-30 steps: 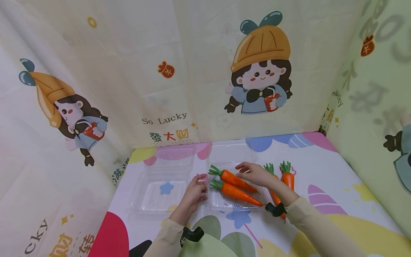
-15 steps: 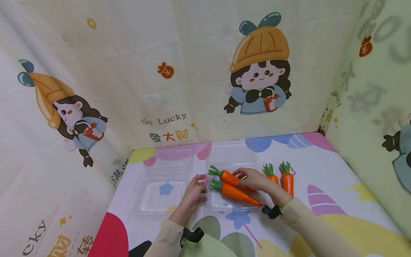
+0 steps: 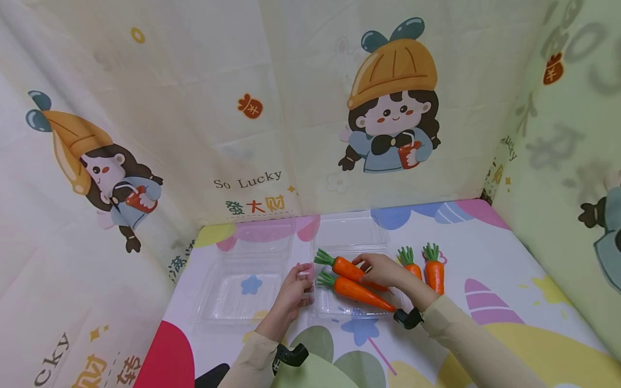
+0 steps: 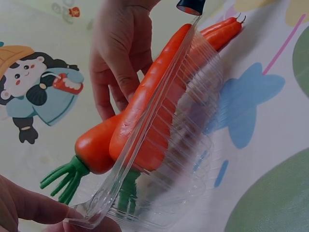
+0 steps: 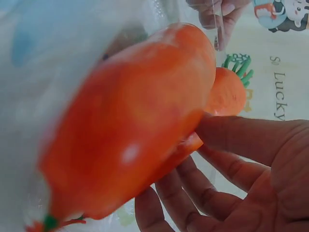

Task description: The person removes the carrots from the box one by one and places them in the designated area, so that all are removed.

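Observation:
Two orange carrots with green stubby tops lie across the right clear plastic box (image 3: 330, 309). My right hand (image 3: 385, 270) grips the far carrot (image 3: 345, 267), thumb on its near side and fingers on the far side. The near carrot (image 3: 359, 293) lies alongside, large in the right wrist view. Its green top shows through the box wall in the left wrist view. There, my left hand (image 4: 29, 205) pinches the corner of the box rim between thumb and fingers. Part of the far carrot's body is hidden under my right hand.
Another clear box (image 3: 220, 296) stands to the left with its lid (image 3: 264, 237) folded back. Right of my right hand lie two more carrots, one (image 3: 434, 275) in plain sight and one (image 3: 411, 268) partly behind my forearm. Printed cloth walls (image 3: 310, 134) enclose the table.
My right hand has come down from above onto the far carrot and its fingers have closed round it. My left hand and the boxes have stayed in place.

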`<state>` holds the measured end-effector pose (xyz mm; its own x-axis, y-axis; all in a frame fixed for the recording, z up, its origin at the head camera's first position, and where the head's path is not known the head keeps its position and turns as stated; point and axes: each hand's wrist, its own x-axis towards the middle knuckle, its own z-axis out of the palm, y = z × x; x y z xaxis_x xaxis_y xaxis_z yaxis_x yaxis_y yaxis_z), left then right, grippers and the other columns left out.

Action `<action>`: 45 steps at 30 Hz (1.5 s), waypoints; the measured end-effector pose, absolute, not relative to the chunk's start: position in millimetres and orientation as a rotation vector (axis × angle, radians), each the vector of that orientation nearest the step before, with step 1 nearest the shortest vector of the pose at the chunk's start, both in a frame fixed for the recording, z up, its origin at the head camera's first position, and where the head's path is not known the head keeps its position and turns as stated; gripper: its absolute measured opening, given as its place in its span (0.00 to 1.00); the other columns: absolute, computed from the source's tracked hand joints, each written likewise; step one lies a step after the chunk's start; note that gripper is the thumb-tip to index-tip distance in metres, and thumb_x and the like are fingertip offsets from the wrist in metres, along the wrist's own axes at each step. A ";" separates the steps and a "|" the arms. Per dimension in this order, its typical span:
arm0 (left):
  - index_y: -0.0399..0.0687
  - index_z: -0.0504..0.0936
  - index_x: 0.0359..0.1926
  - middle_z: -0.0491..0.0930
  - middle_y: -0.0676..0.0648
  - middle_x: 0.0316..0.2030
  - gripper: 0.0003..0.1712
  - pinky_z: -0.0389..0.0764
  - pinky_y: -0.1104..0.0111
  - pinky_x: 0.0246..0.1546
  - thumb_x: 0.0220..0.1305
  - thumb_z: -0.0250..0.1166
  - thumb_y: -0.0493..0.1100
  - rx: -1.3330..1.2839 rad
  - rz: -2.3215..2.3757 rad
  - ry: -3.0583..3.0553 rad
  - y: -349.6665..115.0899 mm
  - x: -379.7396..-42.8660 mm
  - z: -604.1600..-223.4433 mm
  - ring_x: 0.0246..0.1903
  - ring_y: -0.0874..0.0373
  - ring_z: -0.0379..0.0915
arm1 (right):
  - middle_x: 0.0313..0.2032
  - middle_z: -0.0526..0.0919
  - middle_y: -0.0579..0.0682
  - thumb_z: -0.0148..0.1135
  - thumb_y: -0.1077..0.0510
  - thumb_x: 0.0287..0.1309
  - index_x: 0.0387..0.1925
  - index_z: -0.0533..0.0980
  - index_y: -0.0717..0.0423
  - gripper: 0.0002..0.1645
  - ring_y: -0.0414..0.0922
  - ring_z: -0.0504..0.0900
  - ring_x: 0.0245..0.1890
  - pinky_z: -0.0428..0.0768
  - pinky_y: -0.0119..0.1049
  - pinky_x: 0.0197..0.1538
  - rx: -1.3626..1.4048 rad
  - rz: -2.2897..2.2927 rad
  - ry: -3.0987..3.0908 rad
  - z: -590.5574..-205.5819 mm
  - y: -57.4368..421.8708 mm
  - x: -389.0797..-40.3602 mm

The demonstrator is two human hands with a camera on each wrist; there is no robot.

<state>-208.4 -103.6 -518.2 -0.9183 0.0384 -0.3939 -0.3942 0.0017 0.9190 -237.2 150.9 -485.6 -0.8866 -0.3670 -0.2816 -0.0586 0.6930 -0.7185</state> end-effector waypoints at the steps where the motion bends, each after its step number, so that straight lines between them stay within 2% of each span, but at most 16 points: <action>1: 0.43 0.66 0.70 0.70 0.42 0.47 0.31 0.78 0.71 0.26 0.66 0.55 0.30 -0.371 1.990 1.975 -103.5 -208.3 -518.1 0.33 0.56 0.69 | 0.51 0.85 0.57 0.68 0.65 0.58 0.59 0.79 0.55 0.25 0.52 0.82 0.49 0.84 0.53 0.56 -0.327 -1.037 2.504 -485.4 150.7 -237.2; 10: 0.44 0.66 0.71 0.70 0.42 0.48 0.31 0.79 0.70 0.27 0.68 0.55 0.31 -0.390 1.973 1.981 -103.1 -206.9 -516.0 0.35 0.54 0.70 | 0.43 0.84 0.50 0.68 0.65 0.57 0.54 0.83 0.56 0.22 0.47 0.78 0.42 0.84 0.45 0.51 -0.339 -0.996 2.551 -486.2 150.4 -238.1; 15: 0.45 0.65 0.72 0.70 0.42 0.49 0.31 0.79 0.69 0.27 0.69 0.56 0.31 -0.385 1.972 1.983 -103.1 -205.9 -514.1 0.35 0.54 0.70 | 0.42 0.83 0.49 0.69 0.65 0.57 0.54 0.82 0.56 0.21 0.47 0.77 0.41 0.85 0.43 0.47 -0.346 -1.005 2.551 -486.2 150.6 -237.6; 22: 0.44 0.66 0.71 0.70 0.43 0.47 0.31 0.79 0.70 0.27 0.67 0.55 0.30 -0.377 1.980 1.973 -103.5 -206.0 -515.5 0.34 0.55 0.70 | 0.43 0.83 0.50 0.68 0.65 0.58 0.54 0.81 0.56 0.21 0.47 0.77 0.41 0.84 0.45 0.49 -0.344 -1.019 2.546 -485.0 151.4 -236.8; 36: 0.44 0.66 0.71 0.71 0.42 0.47 0.31 0.79 0.70 0.27 0.68 0.54 0.30 -0.375 1.978 1.969 -103.4 -207.9 -515.0 0.33 0.55 0.70 | 0.53 0.80 0.59 0.62 0.64 0.64 0.62 0.74 0.63 0.25 0.51 0.78 0.44 0.85 0.46 0.50 -0.228 -1.208 2.414 -476.2 158.7 -242.3; 41: 0.44 0.66 0.71 0.71 0.44 0.46 0.31 0.79 0.70 0.27 0.68 0.54 0.30 -0.365 1.984 1.968 -104.2 -207.2 -515.4 0.33 0.55 0.69 | 0.59 0.75 0.64 0.61 0.63 0.67 0.66 0.68 0.68 0.29 0.54 0.80 0.49 0.87 0.52 0.51 -0.150 -1.378 2.261 -477.3 164.0 -246.3; 45: 0.45 0.66 0.71 0.70 0.46 0.43 0.31 0.78 0.70 0.27 0.68 0.54 0.31 -0.363 1.994 1.963 -104.8 -206.6 -516.1 0.33 0.56 0.69 | 0.59 0.74 0.66 0.60 0.61 0.69 0.69 0.64 0.70 0.32 0.57 0.80 0.53 0.86 0.56 0.53 -0.102 -1.504 2.154 -476.4 168.3 -247.5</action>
<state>-206.6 -104.8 -516.1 -0.9169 0.0477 -0.3962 -0.3969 -0.0054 0.9178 -247.5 168.3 -476.4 -0.8686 -0.3401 -0.3603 0.2211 0.3848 -0.8961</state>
